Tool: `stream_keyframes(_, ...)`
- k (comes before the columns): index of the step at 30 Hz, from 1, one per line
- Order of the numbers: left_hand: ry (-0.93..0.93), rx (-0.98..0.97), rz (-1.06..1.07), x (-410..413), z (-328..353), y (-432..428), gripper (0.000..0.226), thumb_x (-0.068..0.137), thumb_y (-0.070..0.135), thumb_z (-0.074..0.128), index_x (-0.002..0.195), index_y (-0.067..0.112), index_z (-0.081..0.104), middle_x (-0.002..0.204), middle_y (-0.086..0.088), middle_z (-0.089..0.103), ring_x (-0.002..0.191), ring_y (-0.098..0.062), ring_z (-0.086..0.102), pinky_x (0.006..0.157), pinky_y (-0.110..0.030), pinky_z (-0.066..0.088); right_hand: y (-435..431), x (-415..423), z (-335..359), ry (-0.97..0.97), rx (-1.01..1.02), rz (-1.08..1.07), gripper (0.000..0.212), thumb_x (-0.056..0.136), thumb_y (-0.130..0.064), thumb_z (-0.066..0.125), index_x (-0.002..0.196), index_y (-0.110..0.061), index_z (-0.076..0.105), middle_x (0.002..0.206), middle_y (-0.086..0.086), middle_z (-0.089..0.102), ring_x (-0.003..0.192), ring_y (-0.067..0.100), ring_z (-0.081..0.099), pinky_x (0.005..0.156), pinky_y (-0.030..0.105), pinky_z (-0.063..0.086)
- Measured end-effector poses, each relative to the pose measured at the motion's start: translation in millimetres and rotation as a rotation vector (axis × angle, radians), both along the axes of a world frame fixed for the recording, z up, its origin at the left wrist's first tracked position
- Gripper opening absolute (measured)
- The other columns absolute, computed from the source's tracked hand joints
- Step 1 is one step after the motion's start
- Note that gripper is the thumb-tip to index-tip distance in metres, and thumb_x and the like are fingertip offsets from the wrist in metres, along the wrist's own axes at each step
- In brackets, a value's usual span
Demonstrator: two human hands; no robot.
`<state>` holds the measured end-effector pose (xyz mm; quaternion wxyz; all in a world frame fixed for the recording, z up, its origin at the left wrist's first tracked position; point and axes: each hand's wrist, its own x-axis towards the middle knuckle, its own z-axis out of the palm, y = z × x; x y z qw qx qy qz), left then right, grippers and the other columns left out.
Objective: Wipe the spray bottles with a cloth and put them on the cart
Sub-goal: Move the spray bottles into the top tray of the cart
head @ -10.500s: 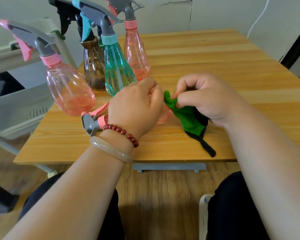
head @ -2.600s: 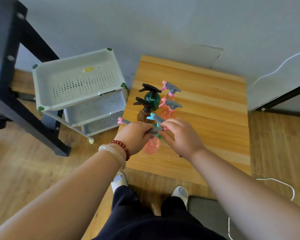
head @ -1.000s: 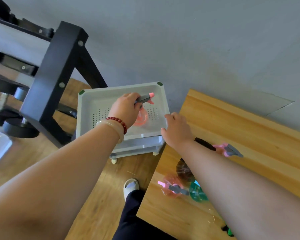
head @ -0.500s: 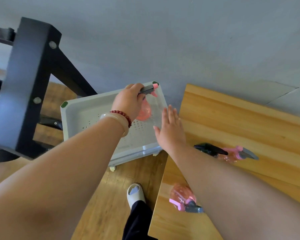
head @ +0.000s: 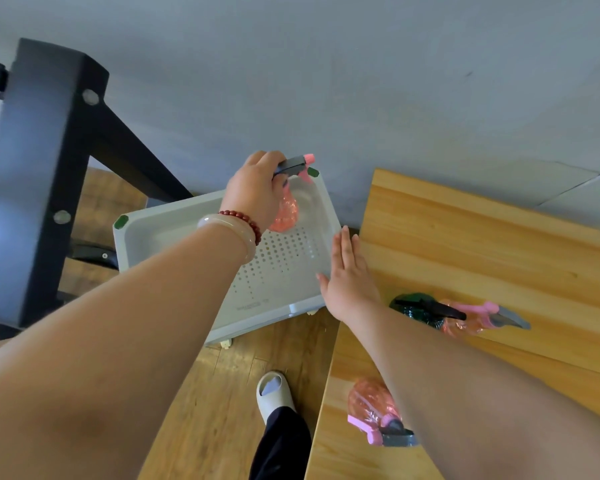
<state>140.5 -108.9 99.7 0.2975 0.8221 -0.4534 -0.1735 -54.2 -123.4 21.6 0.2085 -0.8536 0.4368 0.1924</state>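
head view: the left hand's fingers [head: 263, 160] curl round the grey trigger head of a pink spray bottle [head: 284, 213], gripping it from above, so the bottle hangs body-down over the far right corner of the cart's top tray [head: 160, 218]. i cannot tell whether its base touches the perforated tray floor. a red bead bracelet [head: 240, 219] and a pale bangle sit on that wrist. the right hand [head: 350, 280] is flat, fingers [head: 344, 244] straight and together, at the tray's right rim, between cart and bench [head: 482, 244]; whether it touches the rim is unclear. on the bench, a dark green bottle [head: 412, 306] and a pink bottle [head: 465, 322] stand close together behind the right forearm, and another pink bottle [head: 370, 400] is near the bench's left edge. left of the cart rises a black metal frame [head: 42, 168]; a pale slipper [head: 274, 393] rests on the wooden floor [head: 208, 420].
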Motion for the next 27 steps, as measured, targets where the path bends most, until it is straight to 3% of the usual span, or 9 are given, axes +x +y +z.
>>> stream_keyframes(9, 0.003, 0.003, -0.067, -18, 0, -14, 0.02, 0.102, 0.01, 0.045, 0.118, 0.007, 0.057, 0.114, -0.008, 0.054, 0.085, -0.024, 0.05, 0.073, -0.029, 0.039, -1, -2, -2, -0.005, -0.008, 0.003, 0.073, 0.107, -0.041, 0.024, 0.15, -0.009, -0.026, 0.157, 0.005, -0.036, 0.148, 0.024, -0.025, 0.125, 0.038, 0.0)
stream_keyframes(15, -0.009, 0.086, -0.057, -17, 5, -18, 0.023, 0.101, 0.01, 0.044, 0.122, 0.007, 0.053, 0.121, -0.012, 0.054, 0.095, -0.031, 0.054, 0.077, -0.034, 0.042, -3, -7, 0, -0.039, 0.02, -0.001, 0.072, 0.107, -0.041, 0.024, 0.15, -0.012, -0.025, 0.158, 0.002, -0.034, 0.149, 0.02, -0.022, 0.125, 0.036, 0.004)
stream_keyframes(18, -0.048, 0.067, -0.089, -23, 5, -12, 0.031, 0.101, 0.01, 0.044, 0.131, 0.014, 0.051, 0.131, -0.007, 0.052, 0.116, -0.032, 0.048, 0.089, -0.033, 0.039, -4, -12, 5, -0.049, 0.017, 0.007, 0.071, 0.107, -0.041, 0.024, 0.152, -0.01, -0.021, 0.159, 0.004, -0.03, 0.15, 0.02, -0.02, 0.125, 0.036, 0.004)
stream_keyframes(21, -0.126, 0.033, -0.088, -36, 6, -3, 0.044, 0.099, 0.007, 0.043, 0.142, 0.018, 0.046, 0.15, -0.008, 0.038, 0.143, -0.032, 0.025, 0.11, -0.041, 0.03, -1, -17, 13, -0.075, -0.028, -0.004, 0.07, 0.107, -0.042, 0.023, 0.153, -0.008, -0.016, 0.161, 0.006, -0.027, 0.151, 0.02, -0.018, 0.125, 0.034, 0.002)
stream_keyframes(23, -0.151, -0.011, -0.094, -47, 9, 5, 0.049, 0.097, 0.006, 0.044, 0.144, 0.018, 0.046, 0.154, -0.012, 0.034, 0.147, -0.034, 0.018, 0.116, -0.042, 0.024, 1, -24, 20, -0.096, -0.049, -0.007, 0.07, 0.107, -0.042, 0.024, 0.154, -0.008, -0.015, 0.162, 0.006, -0.025, 0.151, 0.019, -0.017, 0.124, 0.032, 0.0)
stream_keyframes(27, -0.17, -0.056, -0.133, -76, 12, 27, 0.045, 0.096, 0.007, 0.048, 0.14, 0.011, 0.05, 0.148, -0.011, 0.043, 0.141, -0.036, 0.028, 0.116, -0.044, 0.029, 8, -47, 35, -0.107, -0.102, 0.008, 0.069, 0.107, -0.041, 0.025, 0.155, -0.008, -0.012, 0.163, 0.009, -0.018, 0.151, 0.023, -0.014, 0.124, 0.033, 0.001)
